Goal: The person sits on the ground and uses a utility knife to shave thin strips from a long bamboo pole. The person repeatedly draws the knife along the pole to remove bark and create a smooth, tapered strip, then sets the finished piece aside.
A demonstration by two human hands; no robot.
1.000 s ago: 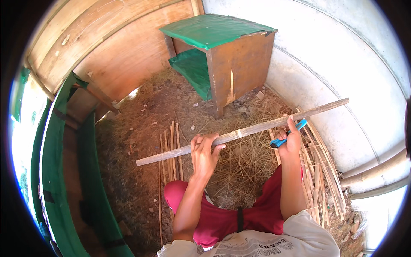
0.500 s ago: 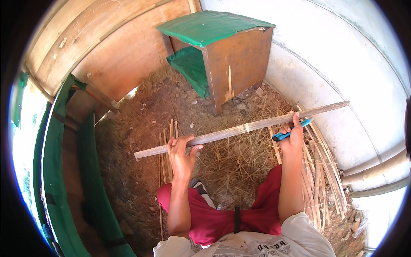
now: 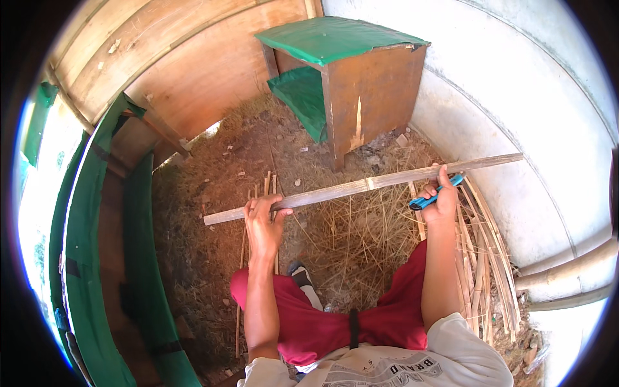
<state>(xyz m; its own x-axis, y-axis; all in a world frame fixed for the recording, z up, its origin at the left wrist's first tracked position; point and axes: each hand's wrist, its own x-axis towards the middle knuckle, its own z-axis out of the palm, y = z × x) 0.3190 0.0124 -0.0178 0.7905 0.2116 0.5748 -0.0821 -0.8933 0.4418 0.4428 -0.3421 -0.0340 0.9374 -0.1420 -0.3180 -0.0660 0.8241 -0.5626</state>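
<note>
grey-brown strip (image 3: 342, 190) with a pale band (image 3: 370, 183), blue-and-black cutter (image 3: 420, 203), crimson trousers (image 3: 322, 332), brown cabinet (image 3: 377, 87) topped green

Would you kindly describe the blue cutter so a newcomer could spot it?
In view below the green-topped cabinet, a long bamboo strip slants across. Near its right end, the right hand holds the cutter, short and bright blue, unlike the strip.
</note>
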